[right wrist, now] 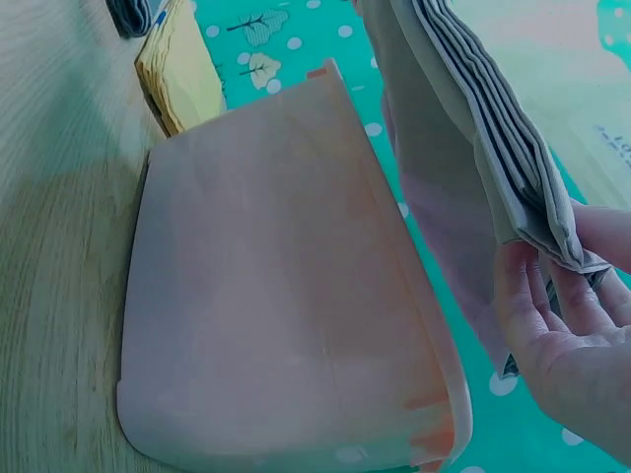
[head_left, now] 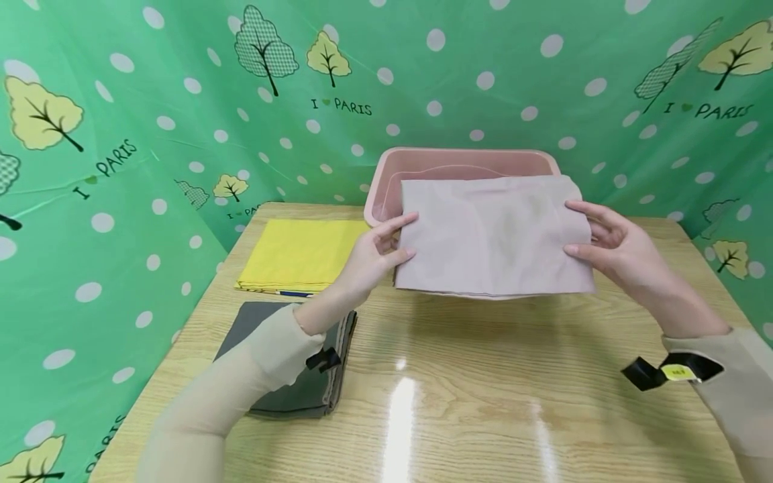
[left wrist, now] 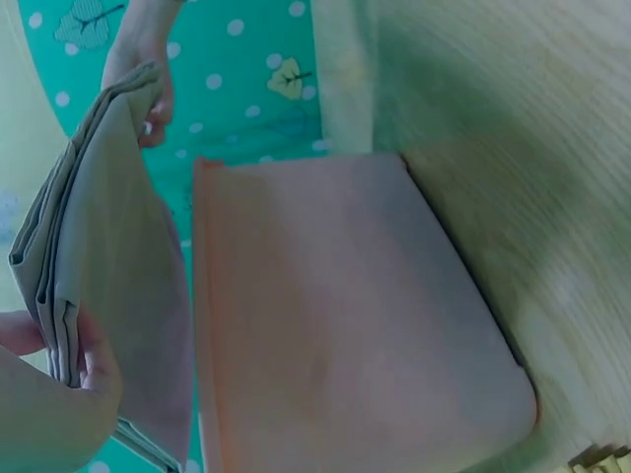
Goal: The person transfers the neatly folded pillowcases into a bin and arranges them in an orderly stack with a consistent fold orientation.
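Both my hands hold a folded light grey-lavender cloth [head_left: 492, 235] in the air, in front of and above the pink plastic bin [head_left: 471, 157]. At the cloth's left edge, my left hand [head_left: 370, 260] pinches the stacked layers between thumb and fingers. My right hand [head_left: 625, 245] grips the opposite edge in the same way. Several layers of the cloth [right wrist: 503, 138] show edge-on in the right wrist view. Faint darker patches mark its front face. The bin stands on the table, its outer wall [left wrist: 325, 315] filling much of the left wrist view; the cloth hides its front in the head view.
A folded yellow cloth [head_left: 304, 248] lies left of the bin, with a thin blue strip [head_left: 294, 294] at its front edge. Nearer, a folded dark grey cloth [head_left: 290, 396] lies partly under my left forearm. Green printed curtains [head_left: 435, 80] hang behind the wooden table [head_left: 471, 402].
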A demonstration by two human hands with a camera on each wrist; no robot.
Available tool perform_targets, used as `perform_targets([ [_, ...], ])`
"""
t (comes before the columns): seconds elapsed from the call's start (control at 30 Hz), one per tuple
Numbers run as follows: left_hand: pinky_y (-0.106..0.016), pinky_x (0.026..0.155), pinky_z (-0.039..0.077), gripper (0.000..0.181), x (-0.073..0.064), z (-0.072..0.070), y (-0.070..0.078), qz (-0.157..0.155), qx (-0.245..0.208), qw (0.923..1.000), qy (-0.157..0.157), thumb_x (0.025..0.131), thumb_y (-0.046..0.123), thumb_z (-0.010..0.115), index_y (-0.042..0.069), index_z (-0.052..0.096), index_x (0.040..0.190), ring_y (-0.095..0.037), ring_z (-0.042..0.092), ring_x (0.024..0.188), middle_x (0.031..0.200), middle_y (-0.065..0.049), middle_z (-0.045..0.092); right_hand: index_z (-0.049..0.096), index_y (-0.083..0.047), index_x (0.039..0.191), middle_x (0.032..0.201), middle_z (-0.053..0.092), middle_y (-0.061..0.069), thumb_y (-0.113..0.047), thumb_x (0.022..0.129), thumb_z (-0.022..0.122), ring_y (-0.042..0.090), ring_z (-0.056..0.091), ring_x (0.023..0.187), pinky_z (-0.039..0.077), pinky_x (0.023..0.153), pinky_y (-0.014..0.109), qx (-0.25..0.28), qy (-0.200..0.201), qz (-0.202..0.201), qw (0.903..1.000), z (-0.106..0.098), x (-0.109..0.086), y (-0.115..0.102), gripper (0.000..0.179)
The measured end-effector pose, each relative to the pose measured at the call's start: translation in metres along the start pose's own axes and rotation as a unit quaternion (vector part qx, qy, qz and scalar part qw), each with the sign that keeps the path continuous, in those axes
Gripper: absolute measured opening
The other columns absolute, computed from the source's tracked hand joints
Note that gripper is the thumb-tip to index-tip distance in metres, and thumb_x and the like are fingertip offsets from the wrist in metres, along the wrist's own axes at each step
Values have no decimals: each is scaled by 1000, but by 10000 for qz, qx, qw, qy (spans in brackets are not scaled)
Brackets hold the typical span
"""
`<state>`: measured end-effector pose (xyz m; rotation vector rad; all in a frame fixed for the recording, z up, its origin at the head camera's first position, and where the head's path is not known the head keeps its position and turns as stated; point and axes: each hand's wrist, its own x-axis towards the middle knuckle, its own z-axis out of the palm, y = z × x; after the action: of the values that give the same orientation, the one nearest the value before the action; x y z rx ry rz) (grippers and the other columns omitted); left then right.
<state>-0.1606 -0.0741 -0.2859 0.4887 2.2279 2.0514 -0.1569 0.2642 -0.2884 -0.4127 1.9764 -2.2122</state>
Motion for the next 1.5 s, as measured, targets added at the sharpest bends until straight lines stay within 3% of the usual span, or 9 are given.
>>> perform_targets([
  [0.3, -18, 69, 39, 48, 29, -5, -2, -46, 112, 9999, -38, 81, -8, 55, 3, 47, 127, -11, 42, 82, 118, -9, 46, 35, -16, 134, 113, 55, -3, 8, 82, 54, 8, 56, 94, 50, 68, 22, -14, 167, 242, 9996, -4, 18, -5, 60],
  [0.53, -26, 92, 39, 49, 47, -9, 0, -290, 145, 9994, -143, 83, -6, 55, 5, 46, 129, -15, 42, 117, 136, -4, 39, 34, -18, 135, 114, 54, -4, 5, 82, 57, 7, 56, 96, 50, 68, 23, 8, 199, 495, 9986, -6, 31, -13, 63],
  [0.67, -28, 91, 41, 50, 55, -11, 1, -361, 245, 9989, -157, 82, -6, 55, 7, 45, 129, -18, 45, 115, 136, -3, 39, 33, -19, 136, 118, 51, -3, 4, 81, 58, 7, 55, 96, 50, 69, 23, 32, 197, 601, 9980, -9, 38, -16, 64],
  [0.83, -25, 88, 40, 50, 63, -13, 2, -339, 395, 9985, -160, 82, -5, 56, 8, 46, 129, -15, 44, 113, 137, -1, 38, 33, -20, 136, 127, 41, 2, 3, 81, 59, 6, 55, 97, 50, 70, 23, 92, 198, 772, 9968, -11, 44, -19, 65],
  [1.03, -24, 89, 40, 51, 73, -15, 5, -464, 444, 9979, -126, 82, -4, 57, 10, 46, 129, -14, 42, 116, 138, 1, 36, 32, -22, 137, 146, 18, 3, 3, 81, 59, 3, 54, 97, 49, 71, 22, 185, 189, 977, 9949, -13, 52, -24, 67],
  [1.17, -22, 61, 42, 51, 79, -17, 6, -630, 438, 9970, -108, 82, -2, 57, 15, 47, 129, -10, 51, 83, 135, 3, 38, 33, -22, 136, 148, 12, 2, 2, 79, 61, 3, 53, 96, 49, 71, 21, 213, 237, 1047, 9940, -13, 58, -27, 68],
  [1.3, -25, 38, 33, 52, 85, -19, 7, -700, 272, 9970, -174, 83, -2, 56, 17, 46, 130, -13, 36, 42, 121, -5, 49, 34, -23, 136, 148, 13, 2, 2, 78, 63, 3, 54, 94, 50, 70, 22, 246, 286, 1156, 9926, -14, 65, -31, 70],
  [1.4, -25, 33, 35, 52, 90, -21, 7, -715, 158, 9972, -181, 83, -3, 55, 17, 46, 130, -14, 35, 33, 123, -6, 49, 34, -23, 136, 147, 14, 2, 2, 77, 64, 3, 55, 93, 50, 69, 22, 238, 298, 1208, 9919, -14, 70, -34, 70],
  [1.5, -22, 37, 39, 52, 94, -21, 9, -747, 218, 9969, -104, 83, -3, 55, 17, 46, 130, -10, 43, 40, 134, 1, 41, 35, -24, 135, 147, 14, 1, 1, 76, 65, 3, 53, 94, 50, 69, 21, 132, 343, 1263, 9913, -13, 74, -35, 71],
])
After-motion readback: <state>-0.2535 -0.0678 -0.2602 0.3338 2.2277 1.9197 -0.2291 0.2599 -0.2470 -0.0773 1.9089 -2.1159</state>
